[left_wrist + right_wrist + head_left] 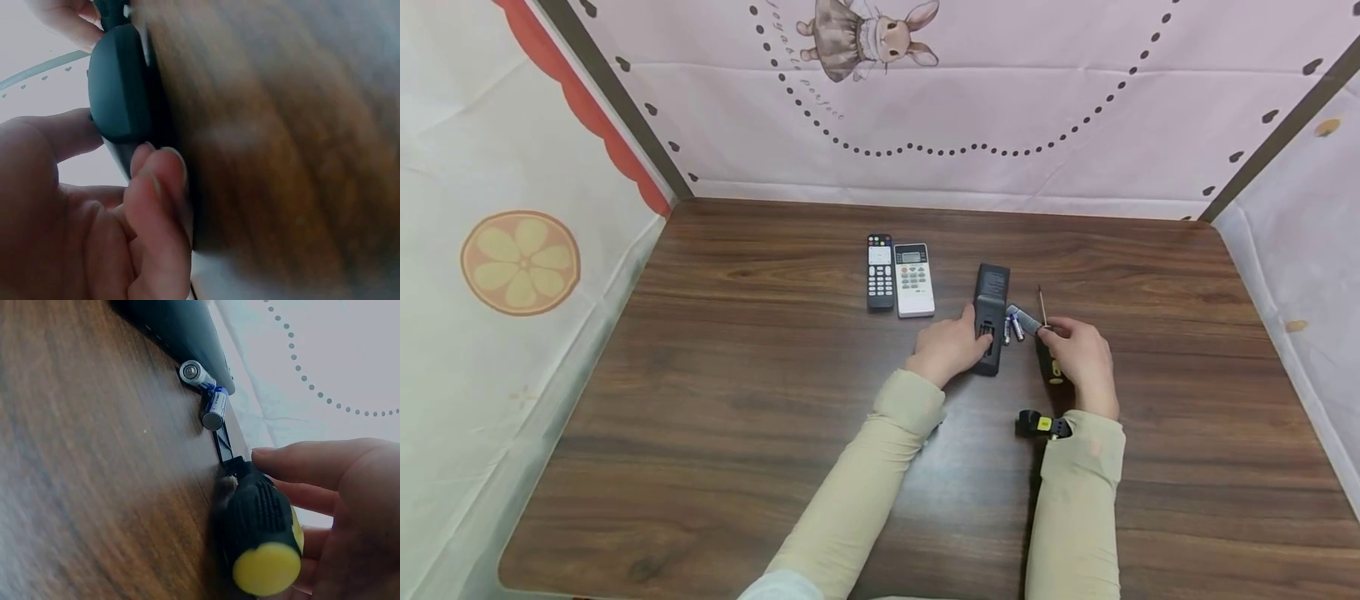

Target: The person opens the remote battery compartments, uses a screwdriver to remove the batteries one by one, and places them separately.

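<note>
A black remote control (992, 287) lies back side up on the table, its battery slot uncovered. My left hand (946, 346) grips its near part, the thumb by the slot; the left wrist view shows the remote's rounded end (119, 84) between thumb and fingers. Beside it lie two small batteries (214, 407), blue and silver. My right hand (1084, 354) pinches the near end of a narrow grey battery cover (1024, 319). Under that hand lies a screwdriver (259, 512) with a black and yellow handle; its shaft points away from me.
To the left of the black remote, a dark remote with white keys (880, 287) and a white remote with a small display (914, 283) lie side by side. The brown wooden table (737, 375) meets printed cloth walls (970, 100) at the back and sides.
</note>
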Available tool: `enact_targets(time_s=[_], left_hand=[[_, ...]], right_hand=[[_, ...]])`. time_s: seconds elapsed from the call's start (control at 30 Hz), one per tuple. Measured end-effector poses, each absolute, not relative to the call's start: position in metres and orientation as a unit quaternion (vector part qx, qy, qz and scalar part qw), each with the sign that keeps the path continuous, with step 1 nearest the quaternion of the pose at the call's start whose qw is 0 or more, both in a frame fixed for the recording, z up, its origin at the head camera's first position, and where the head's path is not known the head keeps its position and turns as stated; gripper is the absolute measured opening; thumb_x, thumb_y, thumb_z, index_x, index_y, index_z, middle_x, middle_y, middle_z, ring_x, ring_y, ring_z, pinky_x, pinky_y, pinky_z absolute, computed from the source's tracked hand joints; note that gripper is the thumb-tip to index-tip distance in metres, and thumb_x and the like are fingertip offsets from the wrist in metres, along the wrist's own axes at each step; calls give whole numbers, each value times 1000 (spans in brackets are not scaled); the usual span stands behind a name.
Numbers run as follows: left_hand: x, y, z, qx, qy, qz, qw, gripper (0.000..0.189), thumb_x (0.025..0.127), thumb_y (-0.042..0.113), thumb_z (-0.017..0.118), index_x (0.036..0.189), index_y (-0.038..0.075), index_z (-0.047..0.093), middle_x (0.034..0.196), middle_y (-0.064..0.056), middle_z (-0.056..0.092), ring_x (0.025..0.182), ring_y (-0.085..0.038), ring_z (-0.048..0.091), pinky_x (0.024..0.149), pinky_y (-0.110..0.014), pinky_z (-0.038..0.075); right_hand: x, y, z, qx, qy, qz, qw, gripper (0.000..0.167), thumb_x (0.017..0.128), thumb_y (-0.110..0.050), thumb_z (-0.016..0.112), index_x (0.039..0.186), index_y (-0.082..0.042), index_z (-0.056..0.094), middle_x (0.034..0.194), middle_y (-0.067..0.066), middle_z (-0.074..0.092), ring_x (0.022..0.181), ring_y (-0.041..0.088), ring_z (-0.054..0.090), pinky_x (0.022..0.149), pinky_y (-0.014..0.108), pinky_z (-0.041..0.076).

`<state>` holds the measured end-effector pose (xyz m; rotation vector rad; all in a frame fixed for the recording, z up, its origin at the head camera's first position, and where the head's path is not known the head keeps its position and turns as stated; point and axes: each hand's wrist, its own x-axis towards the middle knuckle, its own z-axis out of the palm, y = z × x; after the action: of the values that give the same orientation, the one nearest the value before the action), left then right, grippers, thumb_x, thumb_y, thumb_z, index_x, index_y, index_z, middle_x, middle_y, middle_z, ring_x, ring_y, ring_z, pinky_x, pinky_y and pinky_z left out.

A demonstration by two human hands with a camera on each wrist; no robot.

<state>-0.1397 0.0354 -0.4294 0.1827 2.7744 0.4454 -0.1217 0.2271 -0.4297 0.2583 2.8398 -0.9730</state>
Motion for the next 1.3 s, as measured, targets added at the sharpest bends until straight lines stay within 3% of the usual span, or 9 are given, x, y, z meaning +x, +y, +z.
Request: enact_targets(time_s=[0.23,0.6,0.77,0.87,0.93,1.13,1.2,1.3], left_hand=[[-136,28,-430,76,962,207,162,55,86,52,45,130,20,38,101,-7,62,75,-22,54,60,-36,42],[-131,15,-437,110,928,319,159,68,85,48,50,141,19,22,110,-7,61,87,-22,57,73,-35,45],[-126,-3,-438,115,864,436,224,68,87,45,51,142,18,21,96,-4,61,67,-22,59,61,-31,48],[-127,-18,-434,106,846,469,230,64,88,42,50,140,16,24,91,-2,59,59,-23,58,57,-30,48],[-131,-25,-432,98,861,463,185,58,89,41,50,138,15,31,93,1,57,63,-18,58,59,-28,48],[-142,-36,-431,38,901,430,-49,36,86,32,57,119,18,55,95,3,58,86,-11,52,75,-28,42],[-143,-37,-432,39,913,398,-83,34,85,32,59,116,19,57,104,0,55,96,-16,47,80,-31,40],[-142,-37,-432,59,935,339,-83,35,84,34,59,116,20,58,126,-4,44,112,-23,35,90,-37,35]], right_hand=[[-123,227,-430,96,937,-329,72,41,90,-33,48,123,-9,53,113,16,58,99,33,50,83,47,37],[-124,230,-426,107,931,-344,53,44,92,-38,44,122,-8,52,114,17,57,103,33,48,87,47,37],[-123,224,-421,102,929,-354,36,45,92,-41,43,124,-10,52,112,16,55,99,32,49,82,47,40],[-123,219,-419,93,929,-356,26,46,91,-42,42,124,-11,52,110,15,55,97,31,49,78,46,41],[-124,217,-417,86,929,-359,25,46,91,-42,43,124,-11,52,110,15,56,97,31,50,78,46,42],[-124,213,-415,80,926,-368,29,45,91,-42,44,124,-12,52,109,13,57,96,29,51,76,44,43],[-125,212,-413,79,925,-370,30,45,91,-42,44,124,-12,52,110,13,56,96,29,50,75,44,43],[-123,211,-411,75,926,-369,35,47,91,-44,43,125,-12,51,113,14,55,99,30,49,77,45,42]])
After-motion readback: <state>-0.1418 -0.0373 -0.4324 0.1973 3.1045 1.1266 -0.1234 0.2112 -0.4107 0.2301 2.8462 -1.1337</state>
